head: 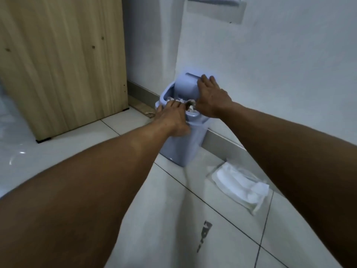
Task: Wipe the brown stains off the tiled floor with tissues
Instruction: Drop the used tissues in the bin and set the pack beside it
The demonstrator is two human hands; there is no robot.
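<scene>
A bin [181, 140] is set against the wall [270, 74]; a tissue pack [239, 185] lies right of it, apparently crumpled tissues [191, 109] inside.
</scene>
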